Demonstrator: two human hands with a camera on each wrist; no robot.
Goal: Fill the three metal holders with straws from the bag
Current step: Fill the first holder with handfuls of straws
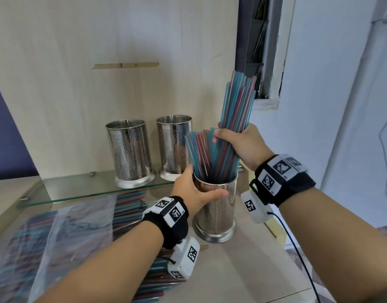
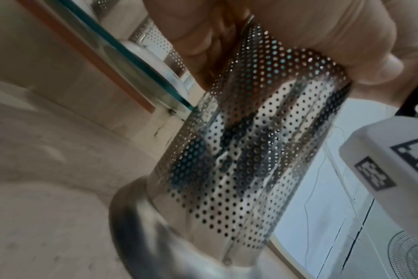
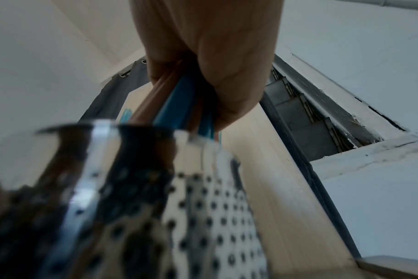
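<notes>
Wrapped round the upper wall of the near holder (image 1: 216, 206): left hand (image 1: 191, 191), thumb laid across the front just under the rim, fingers curled behind; seen in the left wrist view as palm and thumb pressed to the perforated steel. Standing upright on the pale counter (image 1: 243, 270), at about 5 o'clock of the head view's middle. Fanned inside it, a cluster of blue and red straws (image 1: 201, 154), tops leaning toward 11 o'clock. Clenched at 1 o'clock above the rim: right hand (image 1: 238, 145), fingers closed tight around a thick bundle of straws (image 1: 237, 101), lower ends down inside the holder, upper ends rising toward 1 o'clock. Same grip in the right wrist view, blue and brownish-red tubes running from the fist into the blurred rim. Out at 10 o'clock from the hands, two more holders, left holder (image 1: 130, 154) and middle holder (image 1: 174, 147), upright side by side on a glass shelf (image 1: 78, 189), contents impossible to tell through the perforations. Down at 8 o'clock, clear plastic bag (image 1: 57, 232) lying flat on the counter, loose straws (image 1: 129, 211) spilling from under it toward the left wrist.
</notes>
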